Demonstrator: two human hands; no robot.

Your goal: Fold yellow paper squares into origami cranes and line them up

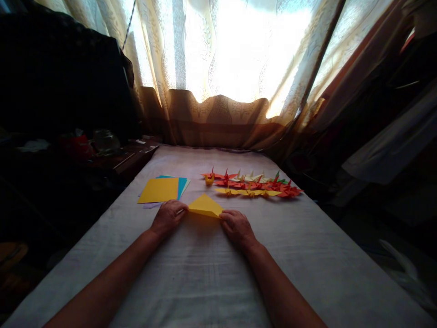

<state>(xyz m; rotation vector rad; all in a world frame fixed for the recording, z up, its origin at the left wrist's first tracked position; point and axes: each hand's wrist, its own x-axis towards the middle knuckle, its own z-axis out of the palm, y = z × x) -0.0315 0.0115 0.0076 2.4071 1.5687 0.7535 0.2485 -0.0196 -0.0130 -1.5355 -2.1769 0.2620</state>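
Observation:
Between my two hands is a yellow sheet of origami paper (205, 206), creased across so that its far half stands as a triangle. My left hand (170, 214) pinches its left corner. The right corner is caught between the thumb and fingers of my right hand (236, 225). Just beyond my left hand lies a stack of coloured paper squares (159, 190), yellow on top with blue and other colours peeking out. Folded paper cranes (251, 193) in yellow, red, cream and green stand in rows past my right hand. A small yellow folded piece (209, 180) sits at their left end.
A white cloth covers the table (191, 282). Left of it, a dark side surface holds a glass jar (106, 141) and a red container (78, 145). Bright curtains (225, 59) hang behind. Pale cloth (385, 146) hangs at right.

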